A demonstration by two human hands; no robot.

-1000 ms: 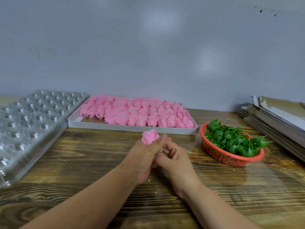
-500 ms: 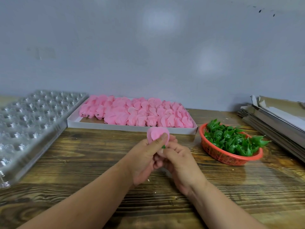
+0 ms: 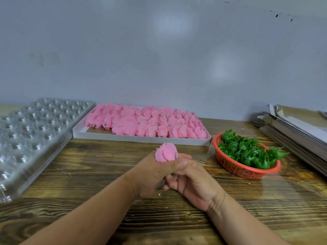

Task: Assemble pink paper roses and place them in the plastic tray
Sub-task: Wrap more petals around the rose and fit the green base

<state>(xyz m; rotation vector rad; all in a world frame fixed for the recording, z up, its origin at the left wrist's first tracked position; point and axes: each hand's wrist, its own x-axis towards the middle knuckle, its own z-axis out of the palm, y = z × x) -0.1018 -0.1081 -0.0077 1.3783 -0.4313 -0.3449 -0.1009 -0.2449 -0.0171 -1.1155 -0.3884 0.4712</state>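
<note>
A pink paper rose (image 3: 166, 152) stands up out of my left hand (image 3: 155, 172), whose thumb and fingers curl round its base; a sliver of green shows at its right edge. My right hand (image 3: 192, 181) sits against the left, fingers curled under the flower's base, what they hold is hidden. The clear plastic tray (image 3: 35, 131) with several empty cups lies at the far left. A white box (image 3: 141, 138) of pink petal heads (image 3: 146, 123) lies behind my hands.
An orange basket (image 3: 247, 169) of green calyx pieces (image 3: 247, 150) sits to the right. Stacked flat cardboard sheets (image 3: 297, 124) lie at the far right edge. A grey wall stands right behind the wooden table (image 3: 88, 167).
The rose has turned in my fingers and now stands more upright, with a green edge showing. Both hands stay pressed together in the same spot.
</note>
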